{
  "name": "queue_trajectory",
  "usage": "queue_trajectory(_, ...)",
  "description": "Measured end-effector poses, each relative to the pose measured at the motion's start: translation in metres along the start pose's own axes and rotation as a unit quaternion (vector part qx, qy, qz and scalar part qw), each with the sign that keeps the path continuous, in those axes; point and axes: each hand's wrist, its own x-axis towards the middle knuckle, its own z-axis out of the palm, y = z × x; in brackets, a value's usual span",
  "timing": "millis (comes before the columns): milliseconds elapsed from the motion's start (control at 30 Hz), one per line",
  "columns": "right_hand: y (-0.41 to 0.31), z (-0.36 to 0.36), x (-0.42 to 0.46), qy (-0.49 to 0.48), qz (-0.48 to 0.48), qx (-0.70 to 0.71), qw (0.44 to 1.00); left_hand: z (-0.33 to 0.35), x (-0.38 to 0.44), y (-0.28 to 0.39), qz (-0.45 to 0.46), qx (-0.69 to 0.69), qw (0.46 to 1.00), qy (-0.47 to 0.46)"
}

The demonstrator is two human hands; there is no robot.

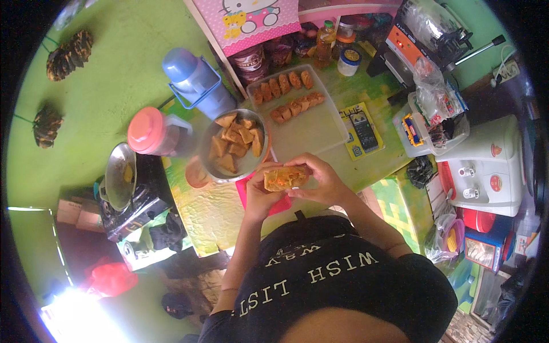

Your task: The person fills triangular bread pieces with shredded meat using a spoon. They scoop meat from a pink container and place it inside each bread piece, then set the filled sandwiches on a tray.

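Note:
Between my left hand [258,198] and my right hand [322,182] is a piece of brown fried tofu [285,178], held over the table's near edge. Its cut side faces up and shows a filling with orange shreds. Fingers of both hands press on its ends. Beneath them, a bright pink object [279,206] is mostly hidden. Just beyond my left hand, a metal bowl [207,168] holds several triangular fried tofu pieces [237,136]. Farther back lies a translucent plastic tray [311,135], where several stuffed tofu pieces [296,107] sit in two rows.
A blue thermos [206,88] and a pink-lidded jug [148,130] stand at the left. A wok [120,178] rests over a stove further left. To the right are a phone [363,130], a cup sealer [422,38], a plastic bin [448,137] and a water dispenser [484,165].

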Motion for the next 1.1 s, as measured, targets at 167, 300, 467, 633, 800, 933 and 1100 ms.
queue_trajectory(167,-0.004,-0.023,-0.003,-0.02,0.032,0.003,0.999,0.018,0.011,-0.008,0.002,0.004,1.0,-0.01)
queue_trajectory(300,0.004,-0.04,-0.006,-0.029,0.047,-0.018,0.998,0.029,0.018,-0.012,-0.016,0.015,1.0,-0.021)
queue_trajectory(467,0.008,-0.056,-0.003,-0.029,0.042,-0.005,0.999,0.038,0.026,-0.015,-0.033,0.017,0.999,-0.025)
queue_trajectory(633,0.006,-0.064,0.004,-0.033,0.009,-0.04,0.999,0.038,0.033,-0.022,-0.028,0.039,0.999,-0.016)
queue_trajectory(800,0.021,-0.068,0.011,-0.01,0.025,-0.031,0.999,0.045,0.034,-0.015,-0.037,-0.018,0.997,0.068)
queue_trajectory(933,0.054,-0.082,0.021,0.059,0.023,-0.081,0.995,0.019,0.018,-0.03,-0.063,-0.015,0.979,0.195)
queue_trajectory(1100,0.109,-0.105,0.039,0.173,0.04,-0.163,0.97,0.007,-0.004,-0.031,-0.006,-0.076,0.952,0.295)
